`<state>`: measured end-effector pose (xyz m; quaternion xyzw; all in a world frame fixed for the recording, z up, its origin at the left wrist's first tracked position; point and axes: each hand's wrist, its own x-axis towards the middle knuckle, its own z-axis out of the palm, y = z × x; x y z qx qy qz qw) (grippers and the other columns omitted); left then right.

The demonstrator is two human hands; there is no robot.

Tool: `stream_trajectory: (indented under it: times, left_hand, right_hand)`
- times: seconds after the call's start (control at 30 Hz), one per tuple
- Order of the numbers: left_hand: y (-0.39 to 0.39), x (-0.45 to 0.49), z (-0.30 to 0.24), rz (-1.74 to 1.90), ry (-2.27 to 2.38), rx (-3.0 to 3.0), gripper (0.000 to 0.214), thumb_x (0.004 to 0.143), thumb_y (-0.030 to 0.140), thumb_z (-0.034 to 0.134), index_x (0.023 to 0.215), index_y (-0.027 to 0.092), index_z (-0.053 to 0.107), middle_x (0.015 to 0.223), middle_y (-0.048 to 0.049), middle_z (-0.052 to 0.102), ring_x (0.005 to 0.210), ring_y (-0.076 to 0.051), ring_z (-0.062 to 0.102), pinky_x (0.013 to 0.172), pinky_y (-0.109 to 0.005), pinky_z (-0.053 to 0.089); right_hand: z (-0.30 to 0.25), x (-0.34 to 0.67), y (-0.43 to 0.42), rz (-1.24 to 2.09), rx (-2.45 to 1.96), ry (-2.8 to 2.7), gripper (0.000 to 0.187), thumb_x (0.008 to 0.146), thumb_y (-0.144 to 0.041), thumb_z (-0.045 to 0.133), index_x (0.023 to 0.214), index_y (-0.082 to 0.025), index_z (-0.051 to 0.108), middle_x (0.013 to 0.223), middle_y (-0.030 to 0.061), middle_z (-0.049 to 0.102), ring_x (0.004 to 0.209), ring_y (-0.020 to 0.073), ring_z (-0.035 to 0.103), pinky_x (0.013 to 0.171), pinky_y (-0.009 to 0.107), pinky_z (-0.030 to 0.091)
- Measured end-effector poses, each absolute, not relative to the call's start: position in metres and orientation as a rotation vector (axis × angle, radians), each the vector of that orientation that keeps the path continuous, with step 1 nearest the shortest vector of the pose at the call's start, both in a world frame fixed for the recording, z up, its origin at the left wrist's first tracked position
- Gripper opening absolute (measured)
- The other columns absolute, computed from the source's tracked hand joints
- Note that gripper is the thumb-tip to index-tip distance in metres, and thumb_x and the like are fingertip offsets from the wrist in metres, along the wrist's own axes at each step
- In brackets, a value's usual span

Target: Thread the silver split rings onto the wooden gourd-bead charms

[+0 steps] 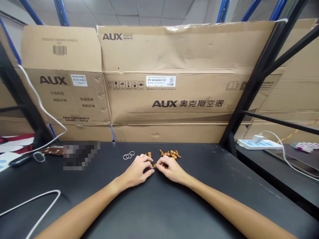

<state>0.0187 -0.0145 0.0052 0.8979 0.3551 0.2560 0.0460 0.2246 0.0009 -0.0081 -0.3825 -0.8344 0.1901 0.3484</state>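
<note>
My left hand and my right hand meet over the dark table, their fingertips almost touching. In the right fingers is a small orange-brown piece, mostly covered, coloured like the gourd charms. The left thumb and forefinger are pinched against its near side; what they grip is too small to make out. Just beyond the right hand lies a pile of small brown wooden gourd charms. Another gourd charm shows behind the left fingers. Several thin metal rings lie to the left of the left hand.
Cardboard boxes stand along the back of the black table. A white cable loops at the front left; a pixelated patch covers something at the back left. Right of the black metal frame sits a power strip.
</note>
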Motion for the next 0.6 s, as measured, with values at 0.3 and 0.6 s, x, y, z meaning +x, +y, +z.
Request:
stream_trajectory:
  times: [0.3,0.6]
  left_hand:
    - [-0.0111,0.0179,0.0029,0.837,1.031,2.736,0.016,0.090,0.022,0.050,0.083,0.020,0.064,0.110,-0.0049,0.059,0.103,-0.021,0.050,0.091,-0.039,0.040]
    - [-0.0148,0.0192,0.0040,0.836,1.068,2.705,0.011,0.088,0.026,0.054,0.083,0.020,0.062,0.110,-0.0050,0.060,0.103,-0.021,0.050,0.092,-0.039,0.040]
  right_hand:
    - [-0.0076,0.2232,0.0014,0.444,-1.007,-2.156,0.017,0.086,-0.022,0.052,0.073,-0.018,0.062,0.069,0.0019,0.060,0.068,0.0146,0.054,0.063,0.026,0.042]
    - [-0.0066,0.2243,-0.0019,0.477,-0.920,-2.194,0.016,0.087,-0.026,0.053,0.077,-0.019,0.063,0.071,0.0016,0.060,0.068,0.0143,0.054,0.063,0.025,0.042]
